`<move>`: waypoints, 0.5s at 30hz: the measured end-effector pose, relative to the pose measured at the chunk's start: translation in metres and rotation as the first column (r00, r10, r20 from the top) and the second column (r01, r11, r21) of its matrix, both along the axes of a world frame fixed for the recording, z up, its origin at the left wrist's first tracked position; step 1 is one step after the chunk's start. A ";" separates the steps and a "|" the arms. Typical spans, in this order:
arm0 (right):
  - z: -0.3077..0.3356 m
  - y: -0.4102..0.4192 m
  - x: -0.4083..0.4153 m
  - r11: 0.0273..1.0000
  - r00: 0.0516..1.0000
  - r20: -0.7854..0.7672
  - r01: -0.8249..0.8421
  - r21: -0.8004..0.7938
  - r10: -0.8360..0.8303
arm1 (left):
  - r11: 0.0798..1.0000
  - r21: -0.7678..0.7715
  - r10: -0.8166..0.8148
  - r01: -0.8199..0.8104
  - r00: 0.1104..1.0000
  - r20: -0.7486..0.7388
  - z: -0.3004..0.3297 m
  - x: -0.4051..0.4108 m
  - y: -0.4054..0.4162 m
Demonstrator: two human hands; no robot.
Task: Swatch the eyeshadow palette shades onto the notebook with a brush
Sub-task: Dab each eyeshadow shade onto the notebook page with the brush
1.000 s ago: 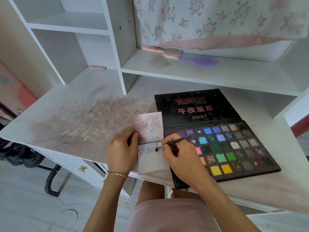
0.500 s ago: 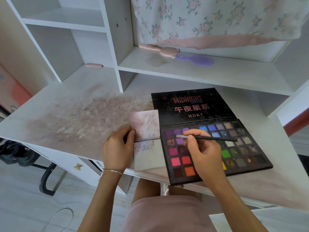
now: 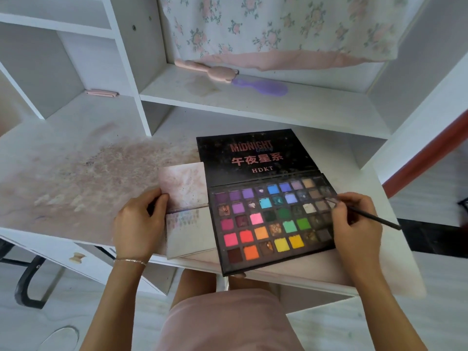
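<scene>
Brush (image 3: pixel 374 218) tip down on the taupe shades at the palette's right edge.
Right hand (image 3: pixel 355 225) pinches the brush in its fingers, handle angled off to the right; left hand (image 3: pixel 138 224) curls its fingers round the open notebook's (image 3: pixel 188 216) left edge. Notebook lies just beside the open eyeshadow palette (image 3: pixel 272 219) on the stained white counter (image 3: pixel 76 168).

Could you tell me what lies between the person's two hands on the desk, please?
In the head view, the open notebook and most of the eyeshadow palette lie between the left hand and right hand.
</scene>
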State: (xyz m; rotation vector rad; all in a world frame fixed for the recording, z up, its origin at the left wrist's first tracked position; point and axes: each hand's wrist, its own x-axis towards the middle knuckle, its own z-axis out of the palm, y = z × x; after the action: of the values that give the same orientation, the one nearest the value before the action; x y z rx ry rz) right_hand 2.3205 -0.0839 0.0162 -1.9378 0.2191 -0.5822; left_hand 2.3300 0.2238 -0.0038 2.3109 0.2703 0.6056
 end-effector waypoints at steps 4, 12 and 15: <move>-0.005 -0.013 0.002 0.992 0.992 -0.019 0.126 0.029 -0.125 | 1.000 0.013 0.000 0.000 1.000 0.009 0.000 -0.001 -0.001; -0.008 -0.017 0.003 0.989 0.988 -0.061 0.144 -0.015 -0.144 | 1.000 0.023 -0.002 0.002 1.000 0.010 -0.001 0.000 -0.002; -0.009 -0.018 0.004 0.991 0.987 -0.093 0.123 -0.047 -0.127 | 1.000 0.030 0.000 0.000 1.000 0.007 -0.001 0.000 -0.002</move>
State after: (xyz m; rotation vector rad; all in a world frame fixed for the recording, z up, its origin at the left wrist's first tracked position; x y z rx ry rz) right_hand 2.3243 -0.1023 0.0070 -2.0045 0.3951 -0.5803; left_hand 2.3302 0.2220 -0.0049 2.3372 0.2601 0.6213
